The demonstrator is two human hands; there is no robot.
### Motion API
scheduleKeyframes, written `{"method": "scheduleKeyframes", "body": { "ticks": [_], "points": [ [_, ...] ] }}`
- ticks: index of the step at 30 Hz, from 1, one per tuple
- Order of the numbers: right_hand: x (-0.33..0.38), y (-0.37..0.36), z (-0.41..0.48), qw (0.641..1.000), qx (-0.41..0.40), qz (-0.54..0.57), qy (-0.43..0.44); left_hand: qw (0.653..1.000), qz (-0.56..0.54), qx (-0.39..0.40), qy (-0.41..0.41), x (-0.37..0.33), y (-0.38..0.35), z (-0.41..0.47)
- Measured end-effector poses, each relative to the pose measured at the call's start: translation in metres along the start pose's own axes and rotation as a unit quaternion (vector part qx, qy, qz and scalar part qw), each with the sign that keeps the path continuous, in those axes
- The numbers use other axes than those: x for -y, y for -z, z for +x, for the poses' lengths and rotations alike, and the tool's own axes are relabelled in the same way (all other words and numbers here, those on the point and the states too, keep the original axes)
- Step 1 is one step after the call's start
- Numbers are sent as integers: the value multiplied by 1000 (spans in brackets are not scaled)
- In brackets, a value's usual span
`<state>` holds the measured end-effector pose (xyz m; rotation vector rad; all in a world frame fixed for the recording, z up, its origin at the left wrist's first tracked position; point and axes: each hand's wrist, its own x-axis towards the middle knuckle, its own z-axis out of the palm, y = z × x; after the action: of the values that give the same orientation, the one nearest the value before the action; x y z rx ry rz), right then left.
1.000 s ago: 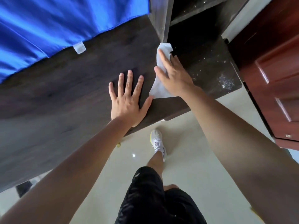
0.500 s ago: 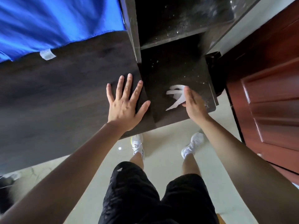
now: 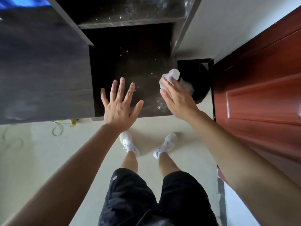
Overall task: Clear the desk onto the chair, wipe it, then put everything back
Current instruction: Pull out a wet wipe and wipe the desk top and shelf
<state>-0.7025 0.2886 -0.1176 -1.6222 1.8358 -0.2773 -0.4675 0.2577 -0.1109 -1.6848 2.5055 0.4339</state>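
Note:
A dark wooden desk (image 3: 40, 66) fills the upper left, and its lower dusty section (image 3: 130, 66) lies in the centre under a shelf. My left hand (image 3: 120, 105) is spread open with its fingers apart over the front edge of the dusty section. My right hand (image 3: 177, 97) holds a crumpled white wipe (image 3: 169, 77) at the right edge of that section, over a black bin (image 3: 200, 79). Pale dust specks (image 3: 161, 106) remain near the front right corner.
A red-brown wooden door (image 3: 260, 88) stands close on the right. A blue cloth (image 3: 21, 0) shows at the top left corner. Cream floor tiles (image 3: 48, 152) lie below, with a thin cord (image 3: 57, 128) near the desk front. My legs and white shoes stand at the desk.
My right hand swept the wipe from the back corner across the dusty section to its right edge over the bin. The view shifted right; my left hand followed onto the dusty section.

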Motion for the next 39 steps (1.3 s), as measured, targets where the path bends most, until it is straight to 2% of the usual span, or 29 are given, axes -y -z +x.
{"method": "scheduleKeyframes", "body": {
  "ticks": [2,4,10,17,21,29,32,35,39],
  "points": [
    [-9,-19,6,988,124,-91,9,1000,1,24,11,-1,-12,-9],
    [-21,-41,8,968,178,-171,34,999,-7,48,20,2,-24,-18],
    [-49,-76,-15,951,168,-246,79,995,-4,101,10,10,-59,-35],
    [-50,-88,-29,949,166,-253,93,990,-10,135,31,18,-83,-39],
    [-50,-76,5,952,138,-253,107,989,-3,143,26,22,-88,-39],
    [-18,-53,116,954,125,-274,2,990,4,138,30,21,-96,-39],
    [-13,-65,86,959,122,-256,8,990,-13,137,36,17,-94,-39],
    [-28,-83,7,960,128,-243,54,989,-16,142,37,15,-93,-39],
    [-58,-89,-57,944,170,-271,80,987,-7,154,51,12,-94,-40]
  ]
}}
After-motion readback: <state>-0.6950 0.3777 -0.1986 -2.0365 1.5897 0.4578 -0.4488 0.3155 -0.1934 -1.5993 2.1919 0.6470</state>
